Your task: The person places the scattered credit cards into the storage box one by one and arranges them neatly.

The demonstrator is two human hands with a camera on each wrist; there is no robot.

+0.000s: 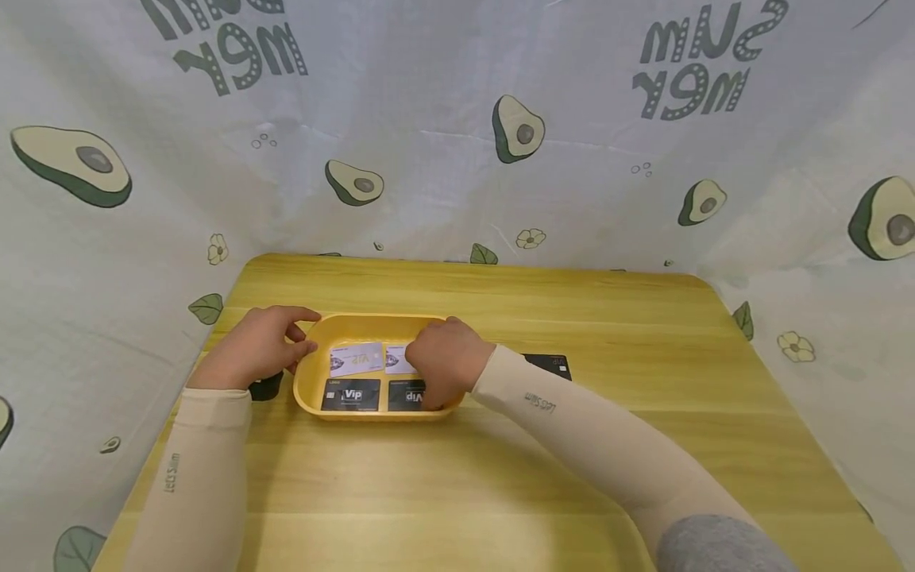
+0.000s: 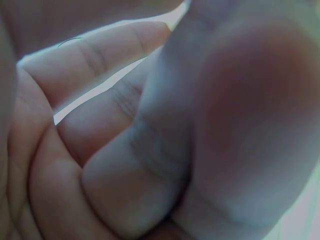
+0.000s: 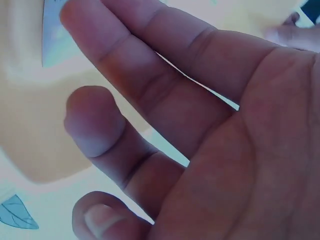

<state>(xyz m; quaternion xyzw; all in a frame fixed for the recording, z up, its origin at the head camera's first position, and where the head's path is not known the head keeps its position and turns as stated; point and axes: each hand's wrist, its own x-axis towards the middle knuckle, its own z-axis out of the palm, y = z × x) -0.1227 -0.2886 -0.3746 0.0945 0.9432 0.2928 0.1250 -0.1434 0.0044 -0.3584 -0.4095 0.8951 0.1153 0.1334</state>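
Note:
A yellow oval-cornered tray lies on the wooden table, with two rows of cards in it. White VIP cards make up the back row, black Vip cards the front one. My left hand touches the tray's left end with index finger and thumb; its fingers look loosely bent in the left wrist view. Over the right end of the tray reaches my right hand, partly covering the right-hand cards. From the right wrist, the palm and relaxed fingers show nothing gripped, with a card beyond the fingertips.
Another black card lies on the table right of the tray, partly behind my right forearm. A small black object shows by my left wrist. A white avocado-print cloth hangs behind the wooden table.

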